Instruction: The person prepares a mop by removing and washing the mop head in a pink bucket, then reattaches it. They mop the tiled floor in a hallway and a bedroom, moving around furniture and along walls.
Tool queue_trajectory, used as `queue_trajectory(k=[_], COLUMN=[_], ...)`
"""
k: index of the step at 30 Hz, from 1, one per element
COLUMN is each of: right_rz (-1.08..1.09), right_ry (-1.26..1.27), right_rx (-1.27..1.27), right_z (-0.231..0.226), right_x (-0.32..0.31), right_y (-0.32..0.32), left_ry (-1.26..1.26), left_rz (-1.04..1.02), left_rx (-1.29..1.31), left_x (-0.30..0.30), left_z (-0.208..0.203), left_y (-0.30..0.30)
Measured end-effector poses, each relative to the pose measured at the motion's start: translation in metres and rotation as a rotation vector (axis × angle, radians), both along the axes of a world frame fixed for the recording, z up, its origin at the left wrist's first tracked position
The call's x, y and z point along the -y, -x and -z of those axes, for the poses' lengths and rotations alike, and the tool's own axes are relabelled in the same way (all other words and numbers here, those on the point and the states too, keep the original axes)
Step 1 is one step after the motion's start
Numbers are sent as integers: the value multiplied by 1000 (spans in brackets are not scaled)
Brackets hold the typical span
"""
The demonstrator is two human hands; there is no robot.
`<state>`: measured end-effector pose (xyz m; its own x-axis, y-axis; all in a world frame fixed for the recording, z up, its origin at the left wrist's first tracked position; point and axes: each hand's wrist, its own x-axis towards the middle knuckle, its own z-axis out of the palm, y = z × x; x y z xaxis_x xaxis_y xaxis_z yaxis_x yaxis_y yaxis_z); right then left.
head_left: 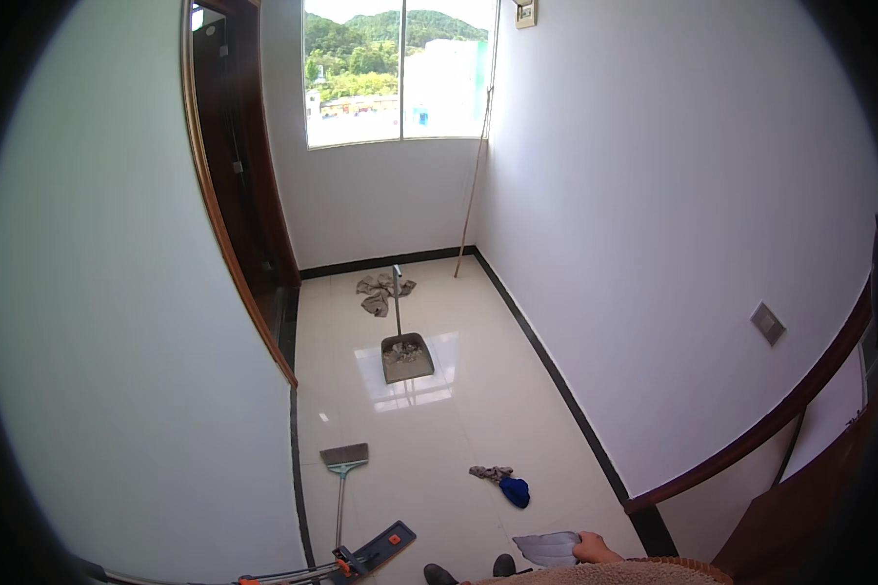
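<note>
At the lower edge, my right hand (595,549) is closed on one end of a flat grey piece (548,548), pointed at its far end; it looks like folded cloth, though its kind is unclear. A tan fuzzy sleeve (615,573) shows beside the hand. My left hand is out of the picture. Ahead of the right hand, a small blue cloth (515,492) and a crumpled brownish cloth (491,473) lie touching on the tiles. The tips of my dark shoes (437,574) show left of the grey piece.
A flat mop (385,549) and a broom (345,455) lie at the lower left. Mid-floor stands a long-handled dustpan (407,359) holding debris. Behind it are crumpled cloths (379,297). A thin pole (472,185) leans by the window. A wooden handrail (741,450) runs along the right.
</note>
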<state>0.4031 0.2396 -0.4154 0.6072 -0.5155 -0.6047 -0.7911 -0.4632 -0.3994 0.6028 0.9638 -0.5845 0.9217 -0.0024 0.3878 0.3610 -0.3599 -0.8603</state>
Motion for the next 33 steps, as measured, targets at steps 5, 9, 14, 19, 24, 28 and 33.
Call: queue_trajectory(k=[5,9,14,19,24,28,33], right_rz=[6,119,337,810,1105,1131,1071], right_ry=[111,-12,-238,-467,-552,-598,-586], right_rx=[43,191,222,518,715,876,1041], right_z=[140,197,58,43,7,-19,-36], right_x=[21,40,-1,-6,1,0,-25], right_y=[66,104,84,161,233,260,245], left_ry=[1020,2056,2298,2321,2244,2083,1451], left_rz=[-14,-458,-846,-725,-410,-18,426], left_rx=[9,131,38,-454,-957,-1470,-2343], left_x=[21,46,53,128,294,448,631], left_z=[-46,-92,-157,-131,-182,-221,-263], left_y=[-3,7,74,71,42,58,178])
